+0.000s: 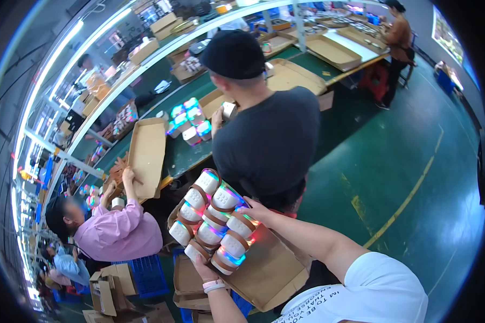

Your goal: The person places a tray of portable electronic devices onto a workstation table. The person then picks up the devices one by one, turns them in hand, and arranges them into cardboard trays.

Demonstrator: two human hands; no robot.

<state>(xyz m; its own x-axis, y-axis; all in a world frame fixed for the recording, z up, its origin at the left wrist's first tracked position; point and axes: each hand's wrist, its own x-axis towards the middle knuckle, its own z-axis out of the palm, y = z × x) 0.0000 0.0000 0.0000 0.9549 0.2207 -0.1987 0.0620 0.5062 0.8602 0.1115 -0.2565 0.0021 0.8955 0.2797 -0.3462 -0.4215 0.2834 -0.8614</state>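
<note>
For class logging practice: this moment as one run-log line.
left hand: holding white units; right hand: holding same units; units: brown-strapped, glowing; cardboard tray: partly hidden

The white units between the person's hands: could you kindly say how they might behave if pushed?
The white units probably feel stiff, given their smooth, boxy casings. Their brown straps likely flex, being thin bands. As separate pieces, they may slide apart when pushed.

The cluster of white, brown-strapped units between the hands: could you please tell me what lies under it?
A cardboard tray shows beneath the cluster, extending toward the wearer; whatever it directly covers cannot be seen.
</note>
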